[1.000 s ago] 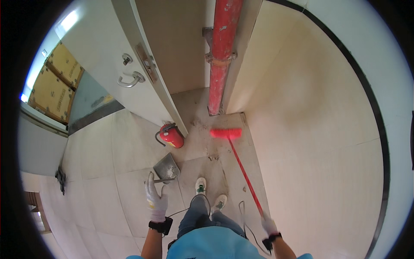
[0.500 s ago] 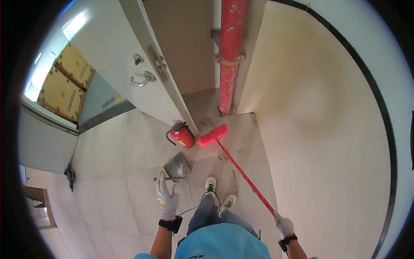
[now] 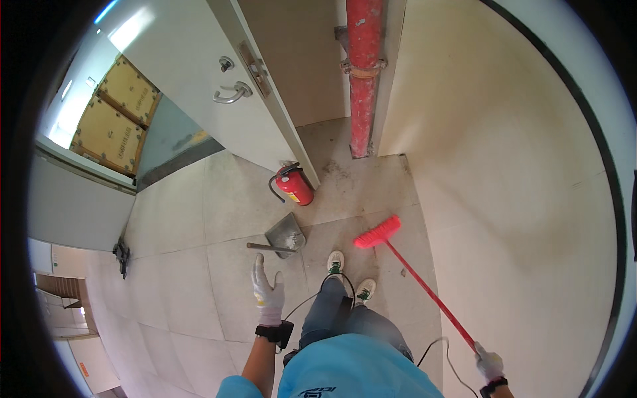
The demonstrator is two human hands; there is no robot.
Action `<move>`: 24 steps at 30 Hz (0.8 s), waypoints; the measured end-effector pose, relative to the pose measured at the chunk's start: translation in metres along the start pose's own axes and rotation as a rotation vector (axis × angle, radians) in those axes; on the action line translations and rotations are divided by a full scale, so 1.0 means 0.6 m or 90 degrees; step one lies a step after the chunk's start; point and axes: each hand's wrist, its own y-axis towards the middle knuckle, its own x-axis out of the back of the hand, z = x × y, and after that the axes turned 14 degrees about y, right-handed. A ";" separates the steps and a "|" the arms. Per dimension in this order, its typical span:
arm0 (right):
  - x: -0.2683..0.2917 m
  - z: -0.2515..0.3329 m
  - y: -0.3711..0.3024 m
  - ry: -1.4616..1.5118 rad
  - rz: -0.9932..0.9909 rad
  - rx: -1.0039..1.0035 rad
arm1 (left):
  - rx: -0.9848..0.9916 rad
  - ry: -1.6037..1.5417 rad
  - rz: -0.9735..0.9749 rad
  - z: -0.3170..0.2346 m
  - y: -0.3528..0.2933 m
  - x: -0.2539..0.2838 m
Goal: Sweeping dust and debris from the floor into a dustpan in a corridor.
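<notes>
Red long-handled broom [image 3: 425,286] at eleven o'clock from the white-gloved right hand [image 3: 490,363] gripping it, maybe, if swung too wide, spilling the grey dustpan [image 3: 281,229] at one o'clock from the loose-fingered white-gloved left hand [image 3: 268,296].

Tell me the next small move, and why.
Probably close the left hand around the dustpan handle: that gloved hand looks open near it, the gray dustpan holds pale debris, and the right hand grips the red broom handle.
</notes>
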 end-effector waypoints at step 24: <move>-0.246 0.235 -0.245 0.144 -0.019 -0.182 | 0.330 -0.178 0.340 0.513 0.126 -0.144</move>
